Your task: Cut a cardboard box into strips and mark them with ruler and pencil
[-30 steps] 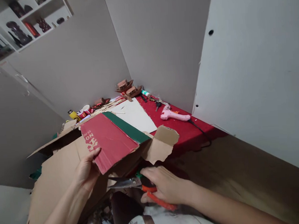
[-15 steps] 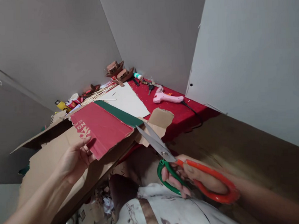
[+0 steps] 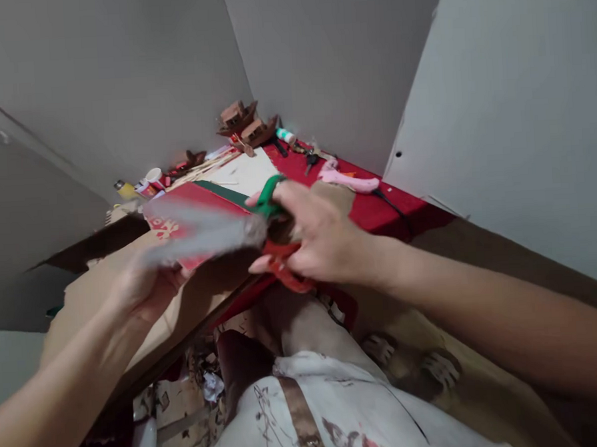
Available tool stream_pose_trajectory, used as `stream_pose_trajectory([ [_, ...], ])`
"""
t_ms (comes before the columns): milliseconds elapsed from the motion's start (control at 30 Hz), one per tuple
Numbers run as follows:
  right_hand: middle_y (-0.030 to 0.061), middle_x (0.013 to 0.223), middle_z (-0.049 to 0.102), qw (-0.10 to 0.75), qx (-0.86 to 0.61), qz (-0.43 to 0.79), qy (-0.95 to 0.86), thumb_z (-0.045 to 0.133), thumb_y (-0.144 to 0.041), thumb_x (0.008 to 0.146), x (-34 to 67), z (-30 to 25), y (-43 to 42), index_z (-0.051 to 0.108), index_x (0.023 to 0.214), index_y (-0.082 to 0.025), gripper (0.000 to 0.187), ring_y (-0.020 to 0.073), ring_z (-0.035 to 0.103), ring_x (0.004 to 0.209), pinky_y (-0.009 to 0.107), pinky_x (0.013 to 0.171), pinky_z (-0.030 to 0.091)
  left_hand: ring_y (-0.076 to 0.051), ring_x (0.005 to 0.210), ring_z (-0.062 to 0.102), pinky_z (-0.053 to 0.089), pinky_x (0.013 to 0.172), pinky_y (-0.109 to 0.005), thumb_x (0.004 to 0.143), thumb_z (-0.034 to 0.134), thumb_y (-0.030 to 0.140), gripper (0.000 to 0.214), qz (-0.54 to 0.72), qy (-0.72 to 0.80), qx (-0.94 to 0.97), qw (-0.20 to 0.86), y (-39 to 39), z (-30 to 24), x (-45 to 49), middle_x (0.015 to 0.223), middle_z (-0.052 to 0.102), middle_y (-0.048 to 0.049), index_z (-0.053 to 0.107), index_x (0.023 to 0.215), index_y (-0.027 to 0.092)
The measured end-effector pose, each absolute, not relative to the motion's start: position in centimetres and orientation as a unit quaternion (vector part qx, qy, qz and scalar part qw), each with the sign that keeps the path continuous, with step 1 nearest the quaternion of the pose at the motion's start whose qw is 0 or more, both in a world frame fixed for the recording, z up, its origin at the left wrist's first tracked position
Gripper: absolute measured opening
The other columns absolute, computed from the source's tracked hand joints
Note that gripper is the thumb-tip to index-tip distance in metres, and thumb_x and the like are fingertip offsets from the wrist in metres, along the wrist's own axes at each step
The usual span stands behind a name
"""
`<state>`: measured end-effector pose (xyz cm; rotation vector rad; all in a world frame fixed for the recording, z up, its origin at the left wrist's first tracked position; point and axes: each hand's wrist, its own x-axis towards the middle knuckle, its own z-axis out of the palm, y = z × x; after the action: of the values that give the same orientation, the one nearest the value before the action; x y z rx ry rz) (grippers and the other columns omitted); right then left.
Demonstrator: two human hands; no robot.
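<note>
The hands are both occupied at the centre of the frame: the left hand [image 3: 144,290] is closed on the near left corner of a red-and-green printed cardboard panel [image 3: 204,196], its thumb partly lost behind blur, while the right hand [image 3: 324,239] has its fingers in the loops of a pair of metal scissors with green and orange-red handles [image 3: 253,230]. The blades stand apart, pointing left across the panel; whether they touch it cannot be told. The panel lies left of centre, over a large sheet of plain brown corrugated cardboard [image 3: 97,294], beside the red-cloth-covered bench [image 3: 360,210]. As judged from here, the work on this panel is at an early stage: red face and green strip are joined, no cut line shows on the visible part, and any cutting across it is undone. Half a second earlier, the scissors were lower and to the right, blades sharp and aimed at the upper left; the left hand's hold looks unchanged.
</note>
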<state>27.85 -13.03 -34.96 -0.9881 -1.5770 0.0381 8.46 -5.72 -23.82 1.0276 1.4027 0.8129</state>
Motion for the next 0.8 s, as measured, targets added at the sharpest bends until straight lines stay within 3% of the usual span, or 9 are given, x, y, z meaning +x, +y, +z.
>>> stream_pose_trajectory([
  [100, 0.0110, 0.087, 0.059, 0.501, -0.427, -0.163, -0.735, 0.059, -0.035, 0.086, 25.8, -35.7, -10.6, 0.054, 0.095, -0.014, 0.023, 0.0265, 0.053, 0.085, 0.041, 0.074, 0.045, -0.012, 0.032, 0.051, 0.048, 0.038, -0.023, 0.082, 0.049, 0.011, 0.013, 0.341, 0.596, 0.388, 0.614, -5.6, -24.4, 8.1, 0.043, 0.052, 0.0037, 0.058, 0.075, 0.016],
  [167, 0.0095, 0.078, 0.057, 0.476, -0.437, -0.261, -0.717, 0.050, -0.031, 0.089, 24.9, -36.1, -9.4, 0.054, 0.087, -0.015, 0.017, 0.0243, 0.050, 0.075, 0.037, 0.068, 0.041, -0.013, 0.037, 0.055, 0.052, 0.046, -0.026, 0.088, 0.048, 0.022, 0.016, 0.347, 0.574, 0.387, 0.633, -5.2, -25.4, 7.6, 0.050, 0.058, 0.0011, 0.061, 0.082, 0.016],
  [300, 0.0047, 0.066, 0.051, 0.468, -0.384, -0.332, -0.723, 0.042, -0.027, 0.092, 24.8, -35.7, -8.4, 0.053, 0.080, -0.018, 0.019, 0.0203, 0.043, 0.064, 0.033, 0.060, 0.035, -0.018, 0.051, 0.063, 0.053, 0.053, -0.029, 0.096, 0.028, 0.054, 0.059, 0.303, 0.533, 0.475, 0.631, -4.0, -27.6, 5.0, 0.067, 0.068, -0.0105, 0.068, 0.084, 0.012],
  [367, 0.0040, 0.063, 0.051, 0.451, -0.347, -0.344, -0.747, 0.040, -0.023, 0.092, 24.9, -35.3, -8.3, 0.053, 0.079, -0.019, 0.019, 0.0199, 0.043, 0.061, 0.032, 0.058, 0.034, -0.020, 0.062, 0.066, 0.054, 0.063, -0.028, 0.096, 0.032, 0.052, 0.058, 0.301, 0.516, 0.585, 0.548, -3.0, -28.2, 3.1, 0.070, 0.069, -0.0110, 0.070, 0.079, 0.011],
  [467, 0.0032, 0.060, 0.051, 0.435, -0.312, -0.343, -0.772, 0.039, -0.020, 0.091, 24.9, -35.3, -8.1, 0.053, 0.074, -0.020, 0.021, 0.0190, 0.042, 0.058, 0.032, 0.057, 0.034, -0.022, 0.090, 0.066, 0.048, 0.089, -0.026, 0.089, 0.058, 0.034, 0.027, 0.307, 0.463, 0.740, 0.379, -1.1, -28.3, 0.7, 0.079, 0.071, -0.0071, 0.071, 0.072, 0.018],
  [533, 0.0025, 0.059, 0.050, 0.434, -0.308, -0.316, -0.786, 0.038, -0.018, 0.090, 24.7, -35.9, -7.8, 0.052, 0.072, -0.021, 0.023, 0.0182, 0.043, 0.057, 0.032, 0.057, 0.035, -0.024, 0.103, 0.062, 0.041, 0.100, -0.027, 0.086, 0.062, 0.031, 0.019, 0.276, 0.425, 0.803, 0.314, 0.5, -28.3, -0.3, 0.088, 0.072, -0.0052, 0.073, 0.074, 0.022],
  [667, 0.0048, 0.064, 0.055, 0.439, -0.342, -0.206, -0.805, 0.041, -0.023, 0.088, 24.8, -37.1, -7.5, 0.057, 0.076, -0.020, 0.020, 0.0190, 0.052, 0.064, 0.033, 0.064, 0.044, -0.025, 0.115, 0.059, 0.035, 0.108, -0.034, 0.098, 0.035, 0.040, 0.042, 0.211, 0.392, 0.849, 0.283, 2.8, -29.1, -1.5, 0.113, 0.071, -0.0061, 0.073, 0.105, 0.023],
  [733, 0.0058, 0.068, 0.058, 0.435, -0.352, -0.183, -0.808, 0.046, -0.026, 0.088, 25.5, -37.2, -7.7, 0.060, 0.081, -0.020, 0.017, 0.0198, 0.057, 0.069, 0.034, 0.068, 0.047, -0.027, 0.129, 0.049, 0.027, 0.114, -0.037, 0.096, 0.040, 0.041, 0.041, 0.185, 0.404, 0.859, 0.253, 3.5, -30.0, -2.2, 0.134, 0.061, -0.0081, 0.068, 0.119, 0.021],
  [800, 0.0071, 0.075, 0.063, 0.428, -0.367, -0.183, -0.806, 0.049, -0.029, 0.087, 26.5, -37.1, -8.0, 0.061, 0.086, -0.020, 0.015, 0.0212, 0.060, 0.075, 0.035, 0.070, 0.049, -0.031, 0.143, 0.029, 0.014, 0.118, -0.043, 0.089, 0.053, 0.042, 0.047, 0.136, 0.427, 0.872, 0.196, 3.8, -30.9, -2.9, 0.150, 0.043, -0.0091, 0.060, 0.131, 0.021],
])
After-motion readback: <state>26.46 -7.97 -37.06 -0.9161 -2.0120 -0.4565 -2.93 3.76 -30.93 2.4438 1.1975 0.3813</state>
